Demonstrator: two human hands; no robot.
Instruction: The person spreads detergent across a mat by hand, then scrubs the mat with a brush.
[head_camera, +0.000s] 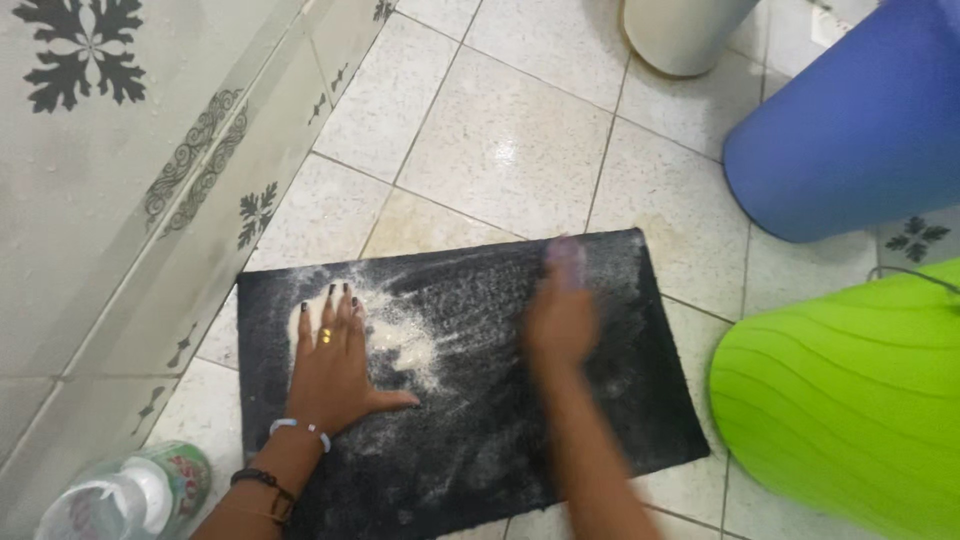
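A black rectangular mat (620, 400) lies on the tiled floor, dusted with whitish powder or soap suds that pile thickest near its left half. My left hand (335, 365) presses flat on the mat's left part, fingers spread, a ring on one finger and bracelets at the wrist. Blurred by motion, my right hand (560, 315) is over the mat's upper middle. It seems to grip a small pale purple object (566, 255), too blurred to identify.
A plastic bottle with a white pump top (130, 495) stands at the lower left beside the patterned tiled wall (120, 180). A blue bucket (850, 130), a bright green container (850, 400) and a pale bin (685, 30) stand to the right and far side.
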